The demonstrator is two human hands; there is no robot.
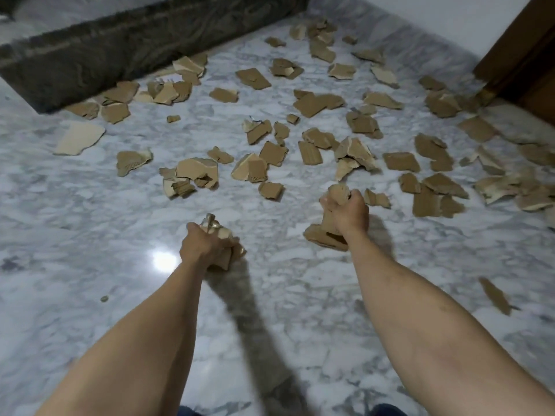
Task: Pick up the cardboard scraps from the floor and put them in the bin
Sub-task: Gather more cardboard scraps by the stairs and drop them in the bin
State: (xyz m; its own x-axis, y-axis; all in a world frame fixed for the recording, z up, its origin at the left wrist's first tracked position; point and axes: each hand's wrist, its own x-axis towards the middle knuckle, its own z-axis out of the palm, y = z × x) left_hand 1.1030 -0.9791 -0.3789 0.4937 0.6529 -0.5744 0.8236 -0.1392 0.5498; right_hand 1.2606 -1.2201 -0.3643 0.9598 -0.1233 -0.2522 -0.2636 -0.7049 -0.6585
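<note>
Now the left hand (200, 247) and right hand (348, 212) each squeeze a bunch of cardboard scraps (338, 194) above the floor (90, 205).

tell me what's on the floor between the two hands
In the head view, only bare marble floor lies between the left hand and right hand; each grips its own scraps.

Cardboard scraps (312, 105) scattered on floor (90, 205) ahead, rug (120, 46) behind left, door (522, 55) far right
</note>
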